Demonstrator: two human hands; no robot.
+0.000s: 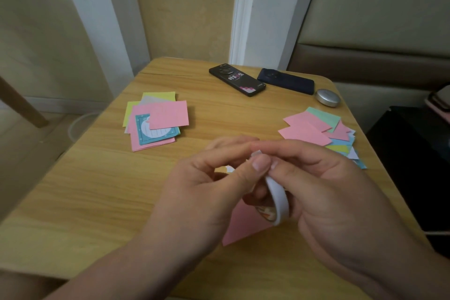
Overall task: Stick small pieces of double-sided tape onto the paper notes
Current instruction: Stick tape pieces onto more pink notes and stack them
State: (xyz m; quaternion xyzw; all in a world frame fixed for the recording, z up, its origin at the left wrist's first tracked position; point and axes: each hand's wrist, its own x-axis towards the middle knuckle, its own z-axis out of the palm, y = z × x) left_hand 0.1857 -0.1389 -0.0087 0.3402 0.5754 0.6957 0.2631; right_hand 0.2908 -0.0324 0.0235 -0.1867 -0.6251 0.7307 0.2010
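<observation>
A white roll of double-sided tape (pixel 277 198) sits in my right hand (pixel 323 192), whose fingers curl round it above the table's near middle. My left hand (pixel 207 187) meets it from the left, thumb and forefinger pinching the tape's free end (pixel 255 153) at the top of the roll. A pink paper note (pixel 243 224) lies flat on the table under both hands, mostly hidden by them. One pile of coloured notes (pixel 155 120) lies at the left, another pile of notes (pixel 323 131) at the right.
The wooden table (pixel 97 190) has two dark phones, one (pixel 237 79) and another (pixel 286 81), at its far edge, with a small round silver case (pixel 328 97) beside them. A dark surface (pixel 414 165) stands off the table's right edge.
</observation>
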